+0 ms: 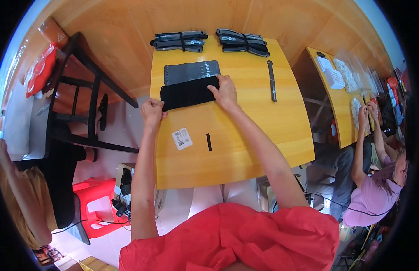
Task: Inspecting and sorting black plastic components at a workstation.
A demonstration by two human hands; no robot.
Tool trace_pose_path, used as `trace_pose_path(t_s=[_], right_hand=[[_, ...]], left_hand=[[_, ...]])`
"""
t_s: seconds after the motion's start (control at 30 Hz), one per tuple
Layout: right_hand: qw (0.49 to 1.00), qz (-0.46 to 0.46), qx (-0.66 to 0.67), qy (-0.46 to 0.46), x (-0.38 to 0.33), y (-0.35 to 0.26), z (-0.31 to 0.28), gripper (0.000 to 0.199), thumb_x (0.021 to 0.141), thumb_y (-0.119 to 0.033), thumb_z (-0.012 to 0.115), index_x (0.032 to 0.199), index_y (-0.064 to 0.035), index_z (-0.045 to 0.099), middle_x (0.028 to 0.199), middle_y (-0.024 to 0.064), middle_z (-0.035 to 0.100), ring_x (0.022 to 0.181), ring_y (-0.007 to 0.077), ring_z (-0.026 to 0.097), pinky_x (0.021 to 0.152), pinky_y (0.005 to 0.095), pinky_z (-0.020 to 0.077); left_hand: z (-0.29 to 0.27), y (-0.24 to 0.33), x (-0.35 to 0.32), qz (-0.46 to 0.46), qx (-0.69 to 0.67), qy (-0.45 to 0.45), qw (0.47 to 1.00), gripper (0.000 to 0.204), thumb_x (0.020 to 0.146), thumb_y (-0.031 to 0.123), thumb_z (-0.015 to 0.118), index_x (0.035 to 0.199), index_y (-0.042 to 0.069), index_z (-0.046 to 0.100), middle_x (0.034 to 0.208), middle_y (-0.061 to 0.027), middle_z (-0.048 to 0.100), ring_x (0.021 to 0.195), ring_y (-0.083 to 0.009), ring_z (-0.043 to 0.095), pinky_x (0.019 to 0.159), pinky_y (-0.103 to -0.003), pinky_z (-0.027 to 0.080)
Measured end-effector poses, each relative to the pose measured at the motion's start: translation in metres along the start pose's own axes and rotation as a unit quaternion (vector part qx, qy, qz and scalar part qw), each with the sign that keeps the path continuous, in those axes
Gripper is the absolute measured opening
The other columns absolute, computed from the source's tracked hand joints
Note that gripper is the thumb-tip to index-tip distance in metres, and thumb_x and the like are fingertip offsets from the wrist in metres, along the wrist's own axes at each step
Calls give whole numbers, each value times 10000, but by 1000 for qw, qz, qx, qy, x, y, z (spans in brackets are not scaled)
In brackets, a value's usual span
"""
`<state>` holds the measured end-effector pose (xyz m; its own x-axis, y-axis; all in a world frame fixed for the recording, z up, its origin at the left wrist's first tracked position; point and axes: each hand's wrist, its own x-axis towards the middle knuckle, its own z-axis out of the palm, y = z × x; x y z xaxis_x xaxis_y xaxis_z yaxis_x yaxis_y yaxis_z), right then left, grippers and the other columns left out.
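Here in the head view, count them on the table (245, 158): two banded bundles at the far edge, the left bundle (169, 44) and the right bundle (234, 40); one grey sheet (187, 72); one long dark strap (272, 81) over on the right; one white label (182, 138); one short black strip (209, 142) beside it. And one black panel (187, 95), right between the hands! It's matte, flat and oblong, tilted slightly up to the right, lying just on the near side of the grey sheet. The left hand (151, 112) is curled nearly closed, pinching the panel's near left corner; the right hand (225, 94) grips the far right corner, thumb on top, fingers partly tucked out of sight. The panel covers the sheet's near edge, so whether they're joined I can't tell. Straps inside each bundle overlap too much to count, and the rim cuts off a person (374, 196) at right.
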<state>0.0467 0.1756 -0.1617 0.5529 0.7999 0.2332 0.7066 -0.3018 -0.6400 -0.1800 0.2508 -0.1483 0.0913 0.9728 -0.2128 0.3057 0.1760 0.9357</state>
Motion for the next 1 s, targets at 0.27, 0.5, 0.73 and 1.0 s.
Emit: trace_pose_path(t_s=[0.27, 0.5, 0.73, 1.0], right_hand=[[999, 22, 30, -1, -4, 0, -4, 429, 726, -208, 686, 1065, 12, 543, 986, 169, 486, 951, 345, 498, 805, 402, 428], [996, 87, 11, -13, -3, -6, -12, 394, 747, -266, 661, 993, 29, 573, 967, 207, 540, 925, 350, 531, 778, 417, 444], [987, 160, -24, -12, -7, -14, -5, 429, 684, -352, 714, 876, 15, 602, 943, 189, 584, 887, 333, 568, 770, 422, 463], [887, 124, 435, -90, -29, 9, -20, 238, 650, -35, 713, 863, -13, 609, 768, 54, 619, 690, 154, 568, 657, 274, 452]], left_hand=[[0, 0, 1, 37, 165, 56, 984, 193, 765, 165, 644, 720, 2, 552, 622, -111, 598, 510, -200, 599, 521, -319, 479], [-2, 4, 11, 34, 211, 58, 975, 283, 752, 261, 645, 862, 1, 630, 752, -148, 641, 770, -284, 625, 703, -361, 467], [13, -6, 27, 55, 263, 83, 960, 375, 697, 279, 702, 949, 14, 624, 855, -155, 642, 831, -294, 613, 735, -356, 459], [-3, -4, 2, 62, -122, -146, 980, 130, 762, -3, 611, 886, 15, 576, 838, -38, 602, 772, -97, 571, 693, -222, 449]])
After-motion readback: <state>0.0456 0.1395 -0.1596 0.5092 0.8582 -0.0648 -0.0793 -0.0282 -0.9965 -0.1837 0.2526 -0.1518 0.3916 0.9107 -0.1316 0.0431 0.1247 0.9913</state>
